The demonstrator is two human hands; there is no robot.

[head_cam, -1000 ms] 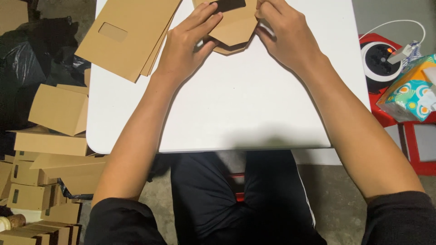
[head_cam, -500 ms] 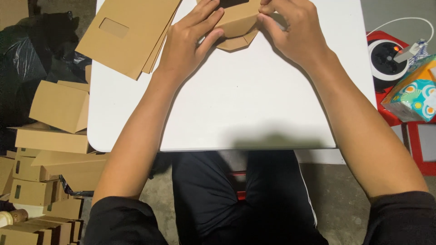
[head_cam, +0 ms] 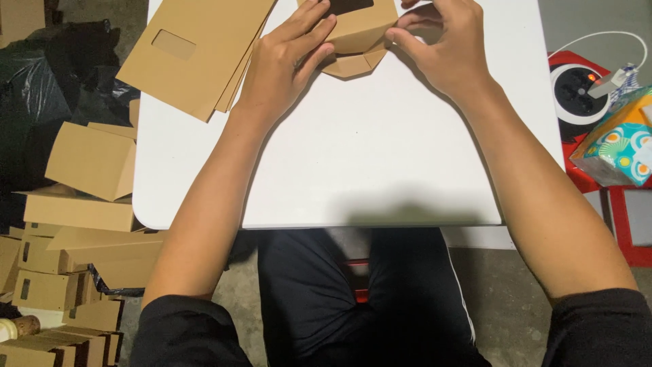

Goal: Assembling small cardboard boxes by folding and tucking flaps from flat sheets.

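Left hand (head_cam: 288, 64) lies flat-fingered against the left side of a small brown cardboard box (head_cam: 358, 30), fingers extended and pressing on the panel, thumb tucked under toward the table. Right hand (head_cam: 445, 47) grips the box's right side, fingers curled narrow with the tips pinching at the edge of a flap. The box sits at the far edge of the white table (head_cam: 367, 170), partly cut off by the top of the view; a dark window opening shows in its upper face, and a folded tab (head_cam: 350, 66) pokes out from beneath its near edge, lying on the tabletop, not yet tucked. Judgement: the box already has volume, so its walls look raised, but the near bottom flaps appear unfinished; closure of the far side cannot be told. Just left of the left hand, a stack of flat windowed blanks (head_cam: 197, 51) lies unfolded, overhanging the table's edge, which suggests more pieces left to form. On the floor to the left, a pile of assembled brown boxes (head_cam: 81, 204) rests beside a black plastic bag (head_cam: 41, 81). To the right, a red-and-white cable reel (head_cam: 577, 88) and a patterned tissue pack (head_cam: 618, 146) sit well apart from the work.
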